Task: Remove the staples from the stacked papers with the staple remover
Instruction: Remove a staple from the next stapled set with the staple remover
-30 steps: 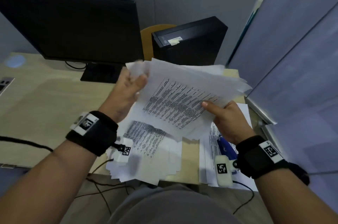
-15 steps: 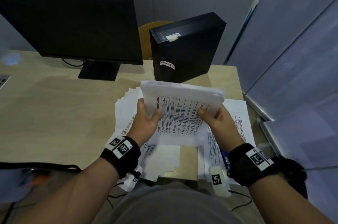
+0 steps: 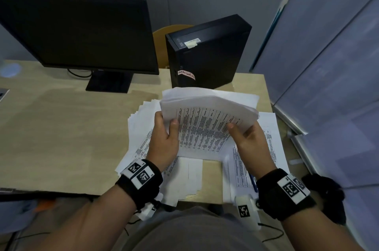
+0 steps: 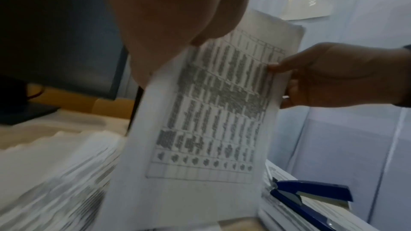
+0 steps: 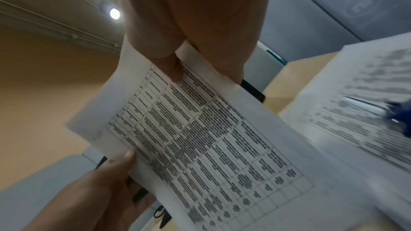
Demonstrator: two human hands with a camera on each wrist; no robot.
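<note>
I hold a stack of printed papers on edge above the desk, the table print facing me. My left hand grips its left side, thumb on the front and fingers behind. My right hand grips the right side the same way. The wrist views show the same sheets pinched by both thumbs. The blue staple remover lies on the papers at the desk's right, below my right wrist; only a blue sliver shows in the head view. No staple can be made out.
Loose fanned sheets lie on the desk under my left hand, and another printed pile lies at the right. Behind stand a black monitor and a black computer case. A grey partition borders the right.
A second ago the sheets were raised high and splayed loosely. Both hands have brought them down and squared them into one neat stack, held at both sides.
</note>
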